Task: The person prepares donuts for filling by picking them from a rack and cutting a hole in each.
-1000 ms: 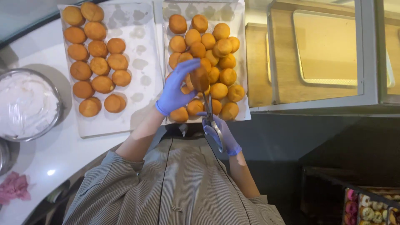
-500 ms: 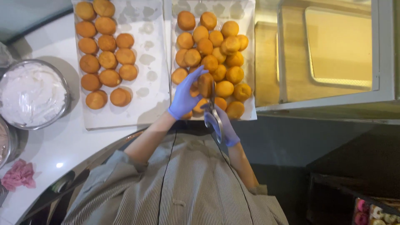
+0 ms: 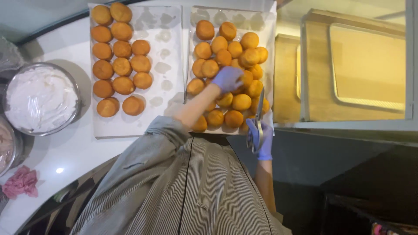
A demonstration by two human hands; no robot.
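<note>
My left hand (image 3: 227, 78), in a blue glove, reaches over the right paper-lined tray (image 3: 271, 26) and curls its fingers around a golden round bun (image 3: 241, 102) pile's middle bun. My right hand (image 3: 260, 138), also gloved in blue, grips metal scissors (image 3: 260, 106) at the tray's near edge, blades pointing up over the buns. A second tray (image 3: 170, 100) to the left carries two rows of buns (image 3: 123, 65) with bare, grease-spotted paper beside them.
A steel bowl of white cream (image 3: 41, 98) stands left of the trays, with another bowl (image 3: 5, 148) at the frame's edge and a pink cloth (image 3: 19, 182) below. A glass case with a wooden tray (image 3: 370, 65) lies to the right.
My left hand has moved from beside the scissors farther into the bun pile. My right hand with the scissors has dropped back toward the tray's near edge.
</note>
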